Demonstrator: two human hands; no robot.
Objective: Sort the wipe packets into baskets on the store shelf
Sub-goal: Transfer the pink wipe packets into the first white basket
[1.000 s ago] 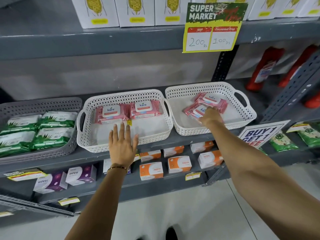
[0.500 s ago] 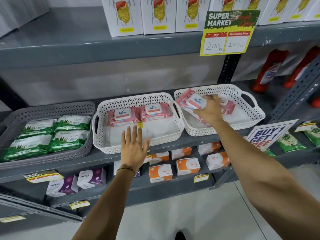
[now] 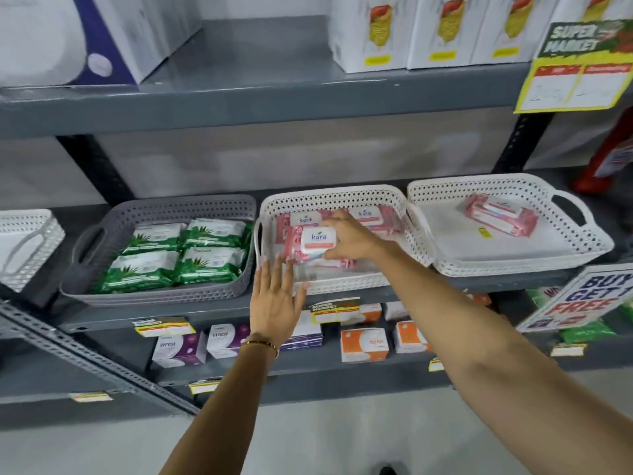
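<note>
My right hand [image 3: 352, 237] grips a pink wipe packet [image 3: 310, 246] with a white lid, low over the front of the middle white basket [image 3: 339, 287]. Two more pink packets [image 3: 371, 217] lie at that basket's back. My left hand [image 3: 275, 296] is spread flat with fingers apart against the basket's front left rim. The right white basket [image 3: 513, 265] holds one pink packet [image 3: 500, 217]. A grey basket [image 3: 154, 294] on the left holds several green wipe packets [image 3: 181, 255].
Another white basket [image 3: 24, 248] sits at the far left edge. A shelf above carries white boxes [image 3: 428, 32] and a yellow price sign [image 3: 579, 66]. Below are purple and orange boxes [image 3: 363, 344]. A "buy 1 get 1 free" sign [image 3: 589, 296] sticks out at right. Red bottles [image 3: 609, 156] stand at far right.
My right hand lifted a pink packet out of the right basket and carried it left into the middle basket. The camera view swung left. My left hand stayed at the basket's front.
</note>
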